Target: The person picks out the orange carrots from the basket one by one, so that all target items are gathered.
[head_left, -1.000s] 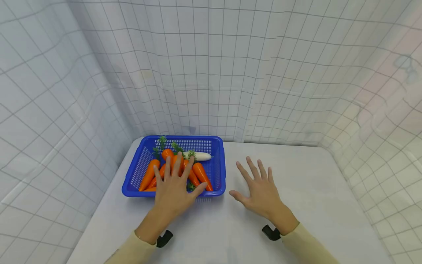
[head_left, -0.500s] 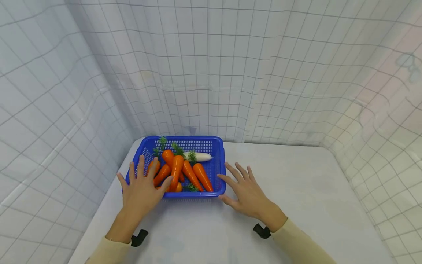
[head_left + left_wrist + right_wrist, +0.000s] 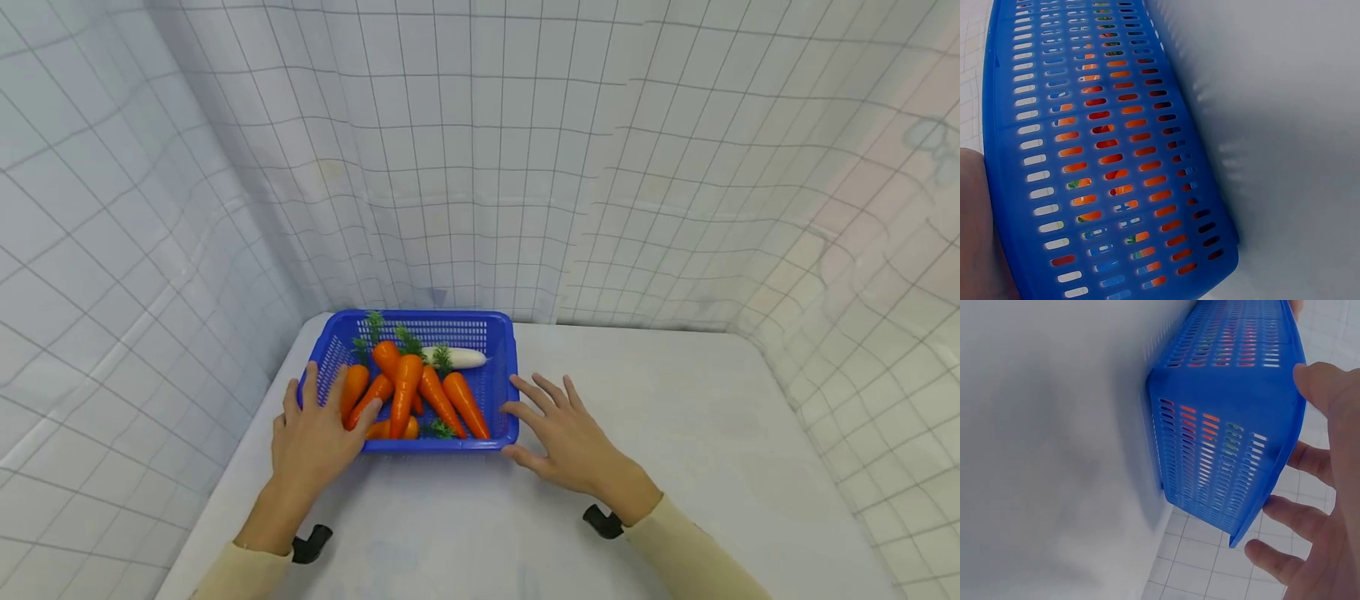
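A blue plastic basket (image 3: 450,446) stands on the white table, holding several orange carrots (image 3: 407,387) with green tops and one white radish (image 3: 467,358). My left hand (image 3: 318,442) lies over its left front corner, fingers spread along the left rim and covering part of it. In the left wrist view, a bit of that hand (image 3: 975,231) shows beside the slotted basket wall (image 3: 1004,144). At the right front corner is my right hand (image 3: 573,446). In the right wrist view its thumb (image 3: 1319,384) and some fingertips touch the rim, the fingers apart and loosely bent.
The white table (image 3: 675,400) extends to the right of the basket and in front of it. A gridded white curtain (image 3: 525,167) hangs behind and on both sides. A black strap piece (image 3: 311,543) shows under each wrist.
My left hand has moved left from above the carrots to the basket's left side. My right hand has come left to the right rim. The basket has shifted slightly right.
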The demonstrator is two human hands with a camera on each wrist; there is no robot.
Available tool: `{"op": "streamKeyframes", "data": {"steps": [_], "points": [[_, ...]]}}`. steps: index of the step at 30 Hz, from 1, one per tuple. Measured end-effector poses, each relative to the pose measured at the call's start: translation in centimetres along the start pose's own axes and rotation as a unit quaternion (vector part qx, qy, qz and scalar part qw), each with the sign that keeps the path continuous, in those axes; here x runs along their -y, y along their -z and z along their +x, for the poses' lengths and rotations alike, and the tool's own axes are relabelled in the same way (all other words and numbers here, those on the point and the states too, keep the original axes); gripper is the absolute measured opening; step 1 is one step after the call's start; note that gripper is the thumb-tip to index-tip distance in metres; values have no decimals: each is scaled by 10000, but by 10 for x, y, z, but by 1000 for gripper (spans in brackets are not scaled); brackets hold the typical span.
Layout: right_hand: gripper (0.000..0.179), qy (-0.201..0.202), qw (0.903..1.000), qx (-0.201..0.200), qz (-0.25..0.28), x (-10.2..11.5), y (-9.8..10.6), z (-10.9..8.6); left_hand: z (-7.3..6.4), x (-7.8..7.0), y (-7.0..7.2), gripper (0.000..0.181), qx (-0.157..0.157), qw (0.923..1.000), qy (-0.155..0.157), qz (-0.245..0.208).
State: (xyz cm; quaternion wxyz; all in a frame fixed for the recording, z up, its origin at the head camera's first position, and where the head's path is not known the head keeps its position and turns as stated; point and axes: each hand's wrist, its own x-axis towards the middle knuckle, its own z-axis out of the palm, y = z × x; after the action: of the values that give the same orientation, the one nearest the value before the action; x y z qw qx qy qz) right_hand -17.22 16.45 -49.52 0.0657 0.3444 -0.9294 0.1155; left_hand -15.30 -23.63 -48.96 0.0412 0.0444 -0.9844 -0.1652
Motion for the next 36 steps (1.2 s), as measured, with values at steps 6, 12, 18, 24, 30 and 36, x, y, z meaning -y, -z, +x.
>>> {"op": "streamKeyframes", "data": {"steps": [6,12,18,24,30,36], "points": [[60,65,9999,24,141,-7,3,-7,-6,-8,-2,99,-129,9998,-120,-3],[51,28,9996,-66,259,-12,8,-17,-10,-20,-3,94,-199,9991,-360,-28],[39,25,9990,-238,380,-17,9,-30,-17,-29,-7,91,-172,9985,-527,-3],[26,-125,9981,-524,287,-25,13,-41,-20,-43,-11,90,-126,9976,-679,41],[19,-254,9971,-699,163,-34,18,-49,-23,-56,-17,88,-166,9965,-818,44],[15,-216,9970,-719,171,-39,22,-50,-24,-61,-19,91,-126,9965,-829,31]]}}
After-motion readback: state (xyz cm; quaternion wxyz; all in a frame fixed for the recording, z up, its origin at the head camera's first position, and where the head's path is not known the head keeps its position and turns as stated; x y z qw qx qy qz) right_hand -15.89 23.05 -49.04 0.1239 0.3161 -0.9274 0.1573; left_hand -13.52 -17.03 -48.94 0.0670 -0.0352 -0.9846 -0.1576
